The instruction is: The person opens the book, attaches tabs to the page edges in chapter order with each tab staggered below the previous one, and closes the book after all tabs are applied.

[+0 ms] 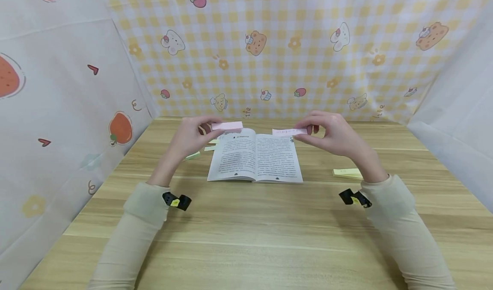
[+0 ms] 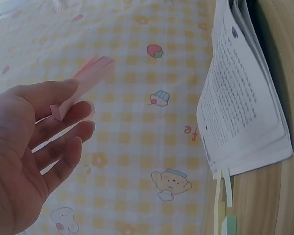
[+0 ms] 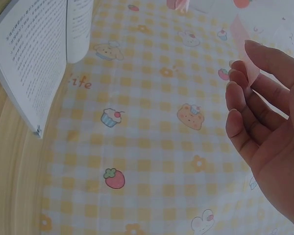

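Observation:
A pad of pink sticky notes (image 1: 228,126) is pinched between the thumb and fingers of my left hand (image 1: 191,135), raised above the book's far left corner. In the left wrist view the pad (image 2: 90,83) looks thick, with a bent end. My right hand (image 1: 332,134) pinches a single pink sticky note (image 1: 285,132) with handwriting on it, over the far right corner of the book. The right wrist view shows this thin note (image 3: 245,49) between thumb and fingertips. Below the hands, an open book (image 1: 256,159) lies on the table, its pages printed with text.
Pale yellow and green sticky strips (image 1: 194,155) show by the book's left side. A yellow sticky pad (image 1: 347,173) lies on the wooden table (image 1: 246,230) near the right wrist. A checked cloth (image 1: 269,76) hangs behind the table, and a white printed cloth (image 1: 77,110) stands at left.

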`<action>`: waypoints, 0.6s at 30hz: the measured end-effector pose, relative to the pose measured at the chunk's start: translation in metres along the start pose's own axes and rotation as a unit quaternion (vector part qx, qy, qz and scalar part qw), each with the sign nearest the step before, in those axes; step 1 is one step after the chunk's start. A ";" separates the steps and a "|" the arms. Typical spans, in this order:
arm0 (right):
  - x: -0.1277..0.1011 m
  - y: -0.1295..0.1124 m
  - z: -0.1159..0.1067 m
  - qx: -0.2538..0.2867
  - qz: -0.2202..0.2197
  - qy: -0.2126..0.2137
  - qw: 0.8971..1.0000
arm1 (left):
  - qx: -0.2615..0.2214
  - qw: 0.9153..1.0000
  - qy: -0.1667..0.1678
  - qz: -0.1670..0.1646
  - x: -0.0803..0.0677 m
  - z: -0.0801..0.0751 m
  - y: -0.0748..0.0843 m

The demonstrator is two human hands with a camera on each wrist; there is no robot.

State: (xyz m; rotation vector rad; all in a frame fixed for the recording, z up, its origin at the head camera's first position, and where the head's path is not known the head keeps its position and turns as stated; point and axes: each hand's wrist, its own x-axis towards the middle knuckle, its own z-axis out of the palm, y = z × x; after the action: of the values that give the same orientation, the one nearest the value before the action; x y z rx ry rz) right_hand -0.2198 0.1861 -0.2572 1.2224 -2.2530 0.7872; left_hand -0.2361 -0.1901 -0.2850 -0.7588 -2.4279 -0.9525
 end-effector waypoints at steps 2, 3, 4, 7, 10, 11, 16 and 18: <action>0.000 0.000 0.000 0.002 -0.001 0.001 1.000 | 0.003 1.000 -0.002 -0.006 0.000 -0.002 -0.004; 0.000 0.000 0.000 0.002 -0.001 0.002 1.000 | 0.003 1.000 -0.003 -0.008 -0.001 -0.004 -0.006; 0.000 0.000 0.000 0.002 -0.001 0.003 1.000 | 0.004 1.000 -0.004 -0.010 -0.001 -0.005 -0.007; -0.001 0.001 0.001 0.000 0.000 0.001 1.000 | 0.005 1.000 -0.009 -0.014 -0.002 -0.009 -0.013; -0.001 0.001 0.001 -0.003 0.000 -0.001 1.000 | 0.008 1.000 -0.015 -0.024 -0.004 -0.012 -0.018; -0.001 0.001 0.001 -0.004 0.000 -0.002 1.000 | 0.009 0.999 -0.018 -0.028 -0.004 -0.014 -0.020; -0.001 0.002 0.001 -0.006 -0.002 -0.002 1.000 | 0.011 0.999 -0.023 -0.043 -0.006 -0.019 -0.029; -0.001 0.002 0.001 -0.005 -0.002 -0.002 1.000 | 0.012 0.998 -0.029 -0.047 -0.007 -0.021 -0.033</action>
State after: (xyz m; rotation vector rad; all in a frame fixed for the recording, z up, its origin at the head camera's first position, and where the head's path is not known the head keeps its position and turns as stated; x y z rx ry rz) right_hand -0.2213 0.1867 -0.2588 1.2244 -2.2535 0.7709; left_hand -0.2471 -0.2274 -0.2904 -0.6766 -2.5405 -0.9476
